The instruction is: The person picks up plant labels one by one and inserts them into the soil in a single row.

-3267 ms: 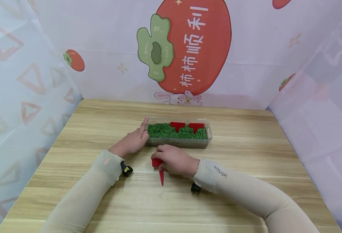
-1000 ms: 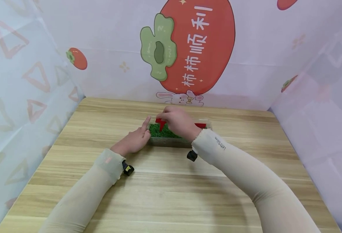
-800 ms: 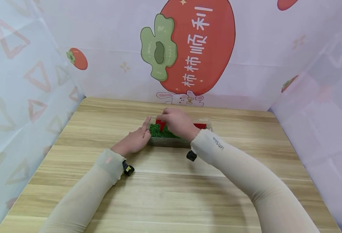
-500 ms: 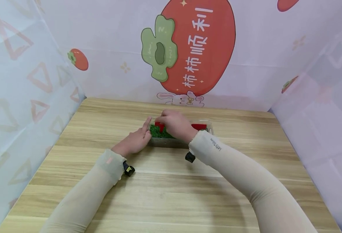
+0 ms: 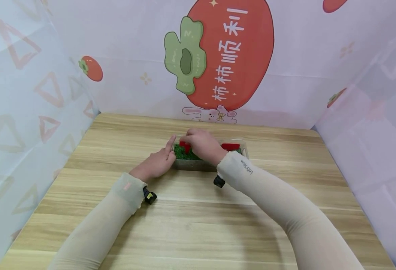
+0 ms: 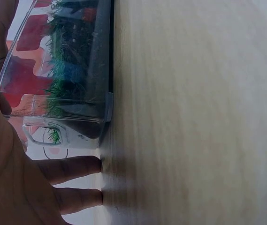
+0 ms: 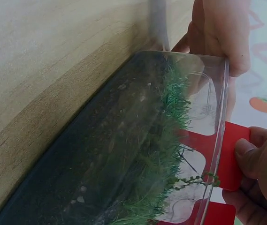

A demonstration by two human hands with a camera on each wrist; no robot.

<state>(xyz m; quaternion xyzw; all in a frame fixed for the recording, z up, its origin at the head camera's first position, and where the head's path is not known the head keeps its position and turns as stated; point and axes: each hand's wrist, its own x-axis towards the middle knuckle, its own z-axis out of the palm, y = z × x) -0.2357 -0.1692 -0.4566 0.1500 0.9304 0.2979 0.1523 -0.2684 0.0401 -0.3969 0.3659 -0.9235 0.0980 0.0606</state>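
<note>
A clear plastic box [image 5: 194, 165] holds dark soil with green artificial grass [image 5: 181, 153] on top. My right hand [image 5: 204, 145] pinches the head of a red T-shaped plant label [image 7: 232, 154] between thumb and fingers. Its stem goes down into the grass near the box's left end. Another red label [image 5: 230, 146] stands farther right; the middle label [image 6: 32, 33] is hidden by my right hand in the head view. My left hand [image 5: 155, 163] rests against the box's left end, with its index finger straight. Two straight fingers [image 6: 72, 168] reach down to the table in the left wrist view.
The box stands on a wood-grain table [image 5: 191, 221] toward its back edge. Behind it hangs a white cloth backdrop [image 5: 127, 75] with a large printed persimmon. Printed cloth also flanks the table on both sides. Each wrist carries a small black camera [image 5: 149, 195].
My right hand has carried the label from the table before the box up and into the grass. Over the last second, hand and label have sunk slightly. My left hand stays at the box's end.
</note>
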